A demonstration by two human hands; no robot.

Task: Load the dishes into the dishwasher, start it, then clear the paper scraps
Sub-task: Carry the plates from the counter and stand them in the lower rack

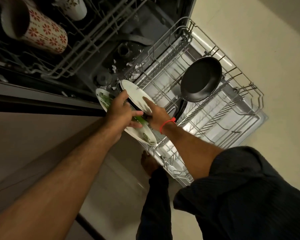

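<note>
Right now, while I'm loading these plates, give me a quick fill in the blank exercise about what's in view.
1. The black frying pan sits in the pulled-out ____ rack of the dishwasher.
2. The right hand has a ____ thread tied round its wrist.
3. The mug with red flowers lies in the ____ rack.
4. The left hand holds a white plate with a ____ leaf pattern.

Missing words: lower; red; upper; green
</note>
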